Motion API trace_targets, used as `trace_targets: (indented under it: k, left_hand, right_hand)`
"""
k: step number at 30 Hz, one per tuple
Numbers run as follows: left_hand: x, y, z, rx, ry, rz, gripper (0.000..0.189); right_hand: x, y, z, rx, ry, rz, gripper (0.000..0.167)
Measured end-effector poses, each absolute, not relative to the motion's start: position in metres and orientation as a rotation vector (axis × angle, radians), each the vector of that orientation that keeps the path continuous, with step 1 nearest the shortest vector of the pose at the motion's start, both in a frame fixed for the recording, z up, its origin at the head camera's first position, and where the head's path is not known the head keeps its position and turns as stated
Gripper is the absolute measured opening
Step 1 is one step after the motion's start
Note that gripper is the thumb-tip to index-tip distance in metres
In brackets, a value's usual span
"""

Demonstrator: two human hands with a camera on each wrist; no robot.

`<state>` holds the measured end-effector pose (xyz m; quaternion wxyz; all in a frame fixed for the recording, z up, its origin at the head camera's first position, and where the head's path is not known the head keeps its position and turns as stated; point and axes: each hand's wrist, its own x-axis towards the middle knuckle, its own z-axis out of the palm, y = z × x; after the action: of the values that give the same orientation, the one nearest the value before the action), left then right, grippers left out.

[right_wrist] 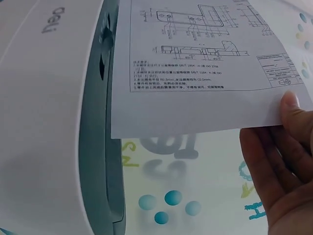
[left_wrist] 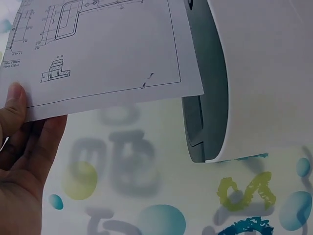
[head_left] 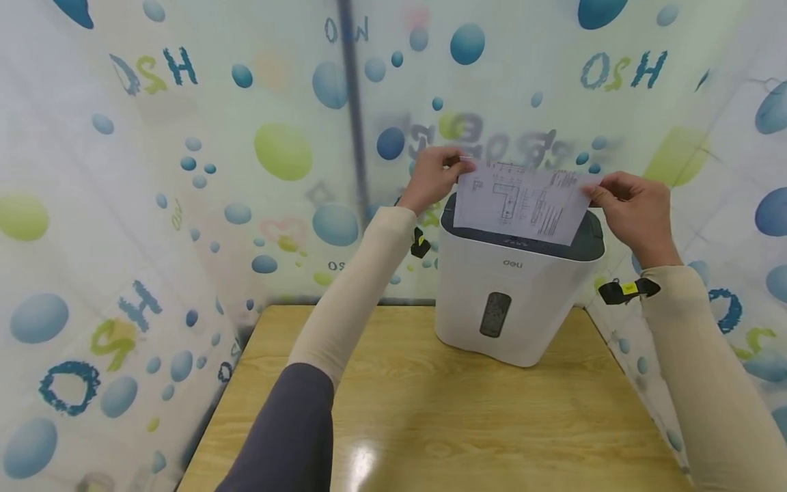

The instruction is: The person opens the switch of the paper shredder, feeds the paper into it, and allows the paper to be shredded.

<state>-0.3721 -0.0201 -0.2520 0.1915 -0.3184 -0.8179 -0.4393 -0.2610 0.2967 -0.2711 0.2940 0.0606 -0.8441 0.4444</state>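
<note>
A white sheet of paper [head_left: 486, 212] printed with a technical drawing stands upright over the top of a paper shredder [head_left: 467, 287]. Its lower edge overlaps the dark top panel [head_left: 589, 240] in the head view. My left hand [head_left: 433, 179] pinches the sheet's upper left corner between thumb and fingers; the right hand [head_left: 642, 213] does the same at the upper right. In the left wrist view the thumb lies on the printed face of the paper [left_wrist: 112, 58]. The right wrist view shows drawing lines and rows of text on the paper [right_wrist: 195, 112].
The shredder, white with a small dark window [head_left: 495, 314], stands at the back right of a wooden table [head_left: 393, 403]. Patterned curtains [head_left: 283, 150] hang close behind and at both sides. A black strap with a yellow tag [head_left: 628, 290] is at the right wrist.
</note>
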Motion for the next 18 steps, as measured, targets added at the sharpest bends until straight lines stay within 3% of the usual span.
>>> trace_targets:
  k: [18]
  left_hand:
    - [-0.412, 0.006, -0.240, -0.810, -2.356, -1.265, 0.015]
  right_hand:
    - [-0.306, 0.317, -0.258, 0.092, -2.302, 1.228, 0.033]
